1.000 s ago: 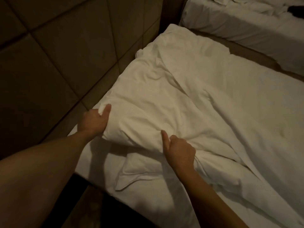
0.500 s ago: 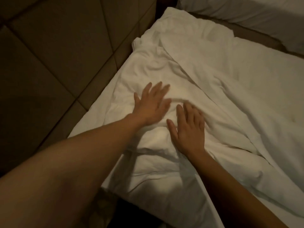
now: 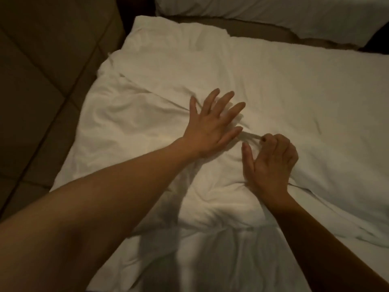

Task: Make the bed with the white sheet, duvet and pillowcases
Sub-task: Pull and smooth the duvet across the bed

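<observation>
A white duvet (image 3: 134,127) lies rumpled over the near corner of the bed, with a smoother white layer (image 3: 294,91) spread to the right. My left hand (image 3: 212,125) rests flat on the duvet, fingers spread, pressing into the folds. Just right of it, my right hand (image 3: 271,163) has its fingers curled and pinches a small ridge of the white fabric between fingertips and thumb. A white pillow corner (image 3: 168,32) shows at the far end by the wall.
A dark padded wall panel (image 3: 48,66) runs along the bed's left side. A second white bed (image 3: 263,11) stands across the top, separated by a narrow brown gap (image 3: 263,30).
Both hands let go of the duvet's near edge, went flat on the fabric, then slid farther up and right. My right hand has now curled onto a fold.
</observation>
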